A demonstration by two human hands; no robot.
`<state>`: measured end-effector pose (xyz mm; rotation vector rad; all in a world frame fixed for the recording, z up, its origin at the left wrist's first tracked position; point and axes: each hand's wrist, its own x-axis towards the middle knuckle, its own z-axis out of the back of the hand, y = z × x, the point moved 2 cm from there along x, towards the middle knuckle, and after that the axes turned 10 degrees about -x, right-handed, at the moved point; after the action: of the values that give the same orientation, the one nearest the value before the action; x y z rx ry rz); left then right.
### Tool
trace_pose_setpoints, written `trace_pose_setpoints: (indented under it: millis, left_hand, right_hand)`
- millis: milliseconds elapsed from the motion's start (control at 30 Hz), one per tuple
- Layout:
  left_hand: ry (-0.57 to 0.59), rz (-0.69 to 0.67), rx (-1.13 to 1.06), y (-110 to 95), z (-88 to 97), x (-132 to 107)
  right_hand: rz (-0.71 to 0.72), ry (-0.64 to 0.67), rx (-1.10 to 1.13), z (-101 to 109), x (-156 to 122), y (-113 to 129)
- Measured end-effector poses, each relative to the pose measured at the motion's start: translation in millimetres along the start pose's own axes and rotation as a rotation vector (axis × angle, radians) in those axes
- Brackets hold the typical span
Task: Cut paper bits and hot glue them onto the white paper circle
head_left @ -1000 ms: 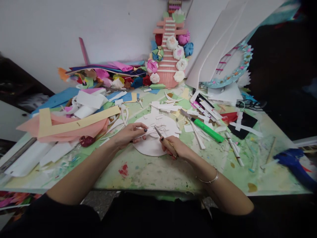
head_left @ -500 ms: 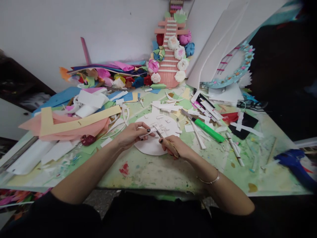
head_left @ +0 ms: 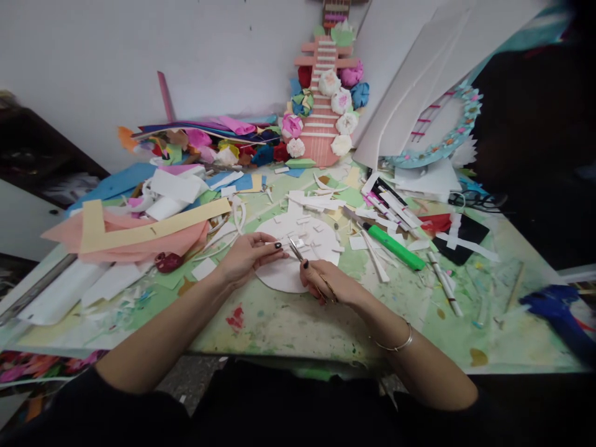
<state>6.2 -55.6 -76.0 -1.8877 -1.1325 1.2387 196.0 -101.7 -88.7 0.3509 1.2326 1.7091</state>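
Note:
My right hand (head_left: 326, 282) is closed on a pair of small scissors (head_left: 302, 257) whose blades point up and left over a white foam disc (head_left: 288, 276). My left hand (head_left: 246, 253) pinches a thin white strip (head_left: 286, 244) right at the blade tips. Several small white cut pieces lie scattered on the disc. Both hands rest on the paint-stained green table (head_left: 288, 323) near its front edge.
A green marker (head_left: 395, 246) and white sticks lie right of the disc. Pink and yellow paper sheets (head_left: 135, 233) pile at left. A pink paper guitar with flowers (head_left: 326, 105) leans on the wall, white foam boards (head_left: 410, 81) beside it. A blue glue gun (head_left: 554, 310) sits far right.
The hands stay over the disc; the left hand keeps the strip at the scissor blades, and the right hand has shifted slightly. The view has drifted a little.

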Motion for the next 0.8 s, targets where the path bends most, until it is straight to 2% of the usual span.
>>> trace_pose_setpoints:
  millis: [167, 367, 500, 600, 800]
  left_hand:
    - [0.008, 0.030, 0.071, 11.4, -6.4, 1.7]
    - [-0.005, -0.074, 0.173, 10.5, 0.9, 4.3]
    - [-0.038, -0.082, 0.095, 7.7, 2.9, 1.5]
    - [-0.046, -0.039, 0.034, 7.1, -0.4, -2.6]
    - [0.051, 0.038, 0.047, 12.6, -11.6, -7.3]
  right_hand:
    - [-0.133, -0.027, -0.010, 3.1, 2.0, -1.9]
    - [-0.158, -0.011, 0.055, 3.7, 1.6, -6.6]
    - [-0.069, 0.077, 0.078, 0.0, -2.2, -3.0]
    - [-0.002, 0.069, 0.036, -1.5, -4.4, 1.4]
    - [0.003, 0.031, -0.059, -2.8, -5.0, 5.9]
